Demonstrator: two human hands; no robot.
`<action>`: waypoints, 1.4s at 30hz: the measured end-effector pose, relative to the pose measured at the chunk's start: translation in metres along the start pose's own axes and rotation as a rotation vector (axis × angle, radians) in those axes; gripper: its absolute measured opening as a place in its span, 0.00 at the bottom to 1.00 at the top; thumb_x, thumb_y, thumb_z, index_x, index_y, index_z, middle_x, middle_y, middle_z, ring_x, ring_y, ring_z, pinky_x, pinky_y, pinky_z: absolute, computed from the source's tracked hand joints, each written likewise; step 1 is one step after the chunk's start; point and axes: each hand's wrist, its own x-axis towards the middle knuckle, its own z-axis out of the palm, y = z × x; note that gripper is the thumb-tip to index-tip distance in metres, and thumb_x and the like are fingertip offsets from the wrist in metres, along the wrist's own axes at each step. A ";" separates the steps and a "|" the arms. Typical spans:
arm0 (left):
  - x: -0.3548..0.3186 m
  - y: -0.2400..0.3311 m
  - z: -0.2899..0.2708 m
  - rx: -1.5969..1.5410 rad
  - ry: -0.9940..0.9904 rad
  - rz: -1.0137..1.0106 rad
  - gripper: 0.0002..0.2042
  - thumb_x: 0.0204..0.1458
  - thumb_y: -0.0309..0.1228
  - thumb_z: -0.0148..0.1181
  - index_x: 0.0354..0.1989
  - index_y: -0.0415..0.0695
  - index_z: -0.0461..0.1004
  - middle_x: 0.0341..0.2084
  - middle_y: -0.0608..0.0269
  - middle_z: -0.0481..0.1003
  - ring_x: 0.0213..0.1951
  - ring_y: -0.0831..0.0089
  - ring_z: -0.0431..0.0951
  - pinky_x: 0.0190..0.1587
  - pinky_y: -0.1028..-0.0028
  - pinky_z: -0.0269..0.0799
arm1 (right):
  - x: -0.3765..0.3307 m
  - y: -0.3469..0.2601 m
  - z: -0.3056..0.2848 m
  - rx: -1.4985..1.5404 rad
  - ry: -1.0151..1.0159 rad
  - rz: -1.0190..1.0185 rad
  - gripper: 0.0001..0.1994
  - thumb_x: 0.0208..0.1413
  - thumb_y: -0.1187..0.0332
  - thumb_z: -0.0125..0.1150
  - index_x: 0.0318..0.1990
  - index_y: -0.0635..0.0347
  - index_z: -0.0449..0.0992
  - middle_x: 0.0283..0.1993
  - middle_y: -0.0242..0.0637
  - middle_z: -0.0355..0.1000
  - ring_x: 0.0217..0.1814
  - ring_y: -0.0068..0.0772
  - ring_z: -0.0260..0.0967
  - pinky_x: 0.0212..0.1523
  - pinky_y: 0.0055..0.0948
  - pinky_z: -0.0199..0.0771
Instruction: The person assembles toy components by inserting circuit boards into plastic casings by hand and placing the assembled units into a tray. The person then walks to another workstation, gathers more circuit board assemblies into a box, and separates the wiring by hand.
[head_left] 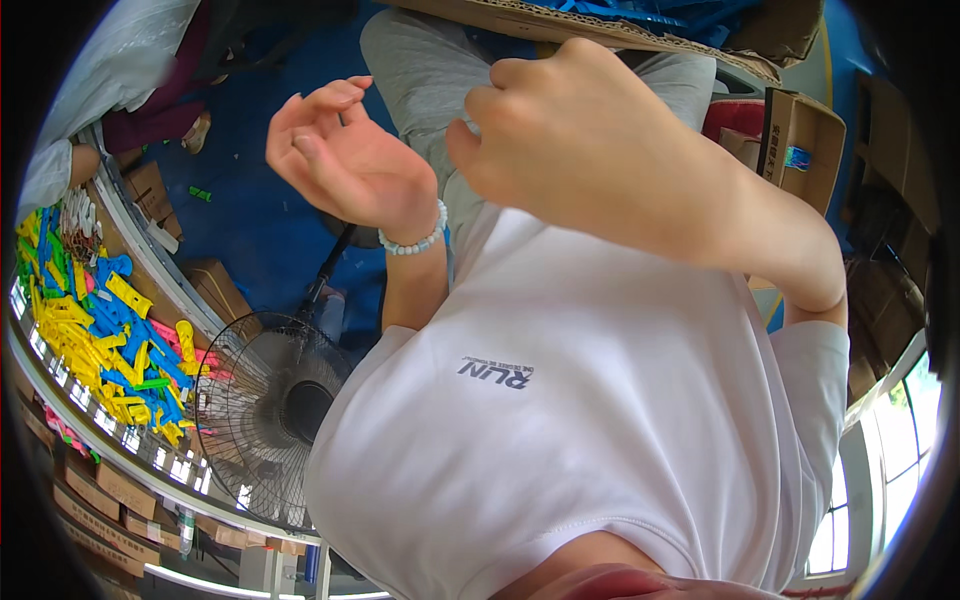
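Observation:
My left hand [352, 162] is raised over my lap, palm showing and fingers loosely bent and apart, with nothing in it. A pale beaded bracelet [415, 243] circles that wrist. To its right, my right hand [560, 130] is closed, its back turned to view. Its fingers curl out of sight, so anything inside them is hidden. Beyond both hands is an open cardboard box [600, 32] containing blue plastic pieces [640, 10]. The hands do not touch the box.
A table on the left carries a heap of yellow, blue, green and pink plastic pieces [110, 335]. Close by stands a black fan [265, 400]. Another person's sleeve [115, 60] shows at upper left. At right is a cardboard box [815, 150]; stacked cartons [105, 520] stand lower left.

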 end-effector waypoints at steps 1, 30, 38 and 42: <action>0.007 0.002 0.005 -0.039 -0.012 0.045 0.15 0.61 0.35 0.44 0.49 0.36 0.62 0.30 0.52 0.72 0.33 0.64 0.71 0.42 0.59 0.71 | -0.002 0.006 0.012 0.001 0.022 0.023 0.03 0.33 0.72 0.66 0.19 0.50 0.78 0.19 0.30 0.72 0.25 0.32 0.76 0.21 0.27 0.68; 0.029 0.067 0.098 -0.450 -0.580 0.127 0.17 0.59 0.28 0.50 0.55 0.36 0.64 0.36 0.51 0.71 0.37 0.63 0.71 0.42 0.63 0.71 | 0.026 0.161 -0.016 0.322 0.210 0.523 0.15 0.50 0.64 0.64 0.46 0.56 0.79 0.36 0.44 0.78 0.39 0.48 0.77 0.41 0.42 0.77; 0.042 0.025 0.081 -1.153 -0.653 -0.746 0.19 0.63 0.38 0.50 0.58 0.43 0.65 0.39 0.56 0.70 0.39 0.63 0.72 0.37 0.66 0.76 | 0.090 0.340 -0.002 -0.511 0.355 0.541 0.14 0.52 0.72 0.55 0.47 0.54 0.73 0.46 0.49 0.70 0.36 0.47 0.78 0.33 0.42 0.78; 0.041 0.019 0.081 -0.210 -0.764 -0.200 0.15 0.61 0.26 0.49 0.56 0.38 0.66 0.37 0.57 0.73 0.37 0.67 0.75 0.38 0.69 0.77 | 0.098 0.372 -0.006 -0.679 0.152 0.551 0.13 0.52 0.71 0.57 0.46 0.54 0.72 0.42 0.47 0.71 0.34 0.45 0.78 0.30 0.40 0.78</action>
